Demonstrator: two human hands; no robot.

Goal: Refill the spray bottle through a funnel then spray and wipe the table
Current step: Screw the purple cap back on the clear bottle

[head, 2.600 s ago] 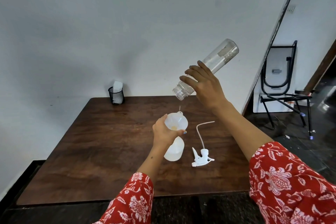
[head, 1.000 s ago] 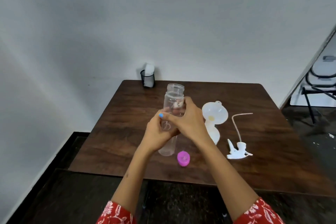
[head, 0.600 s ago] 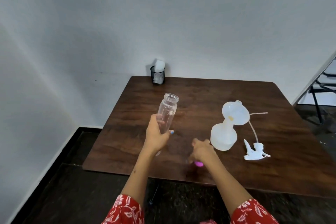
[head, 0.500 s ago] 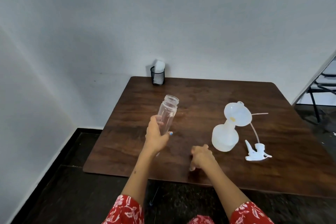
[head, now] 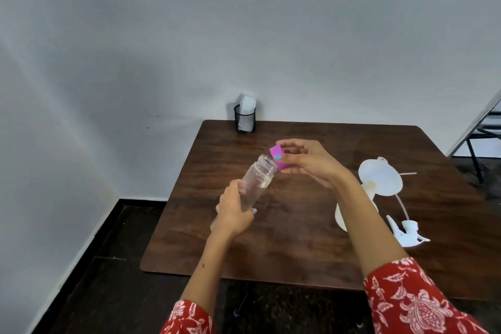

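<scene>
Fingers (head: 291,144) of the right hand (head: 309,163) pinch the pink cap (head: 278,158), thumb under it, cap right at the mouth of the clear bottle (head: 256,184), not seated on the threads. Left hand (head: 234,214) wraps the bottle's lower half, fingers curled round it; bottle is tilted, mouth up and to the right, held above the table (head: 298,247), looks empty. Spray bottle (head: 343,218) stands on the table right of the clear bottle, mostly hidden behind the right forearm, white funnel (head: 381,180) sitting in its neck. Spray head (head: 408,232) lies on the table just right of the spray bottle, dip tube (head: 401,205) running up past the funnel. Black mesh cup (head: 244,120) with something white in it sits at the table's far edge, well behind the clear bottle, against the wall. Red floral sleeves (head: 412,304) on both arms.
</scene>
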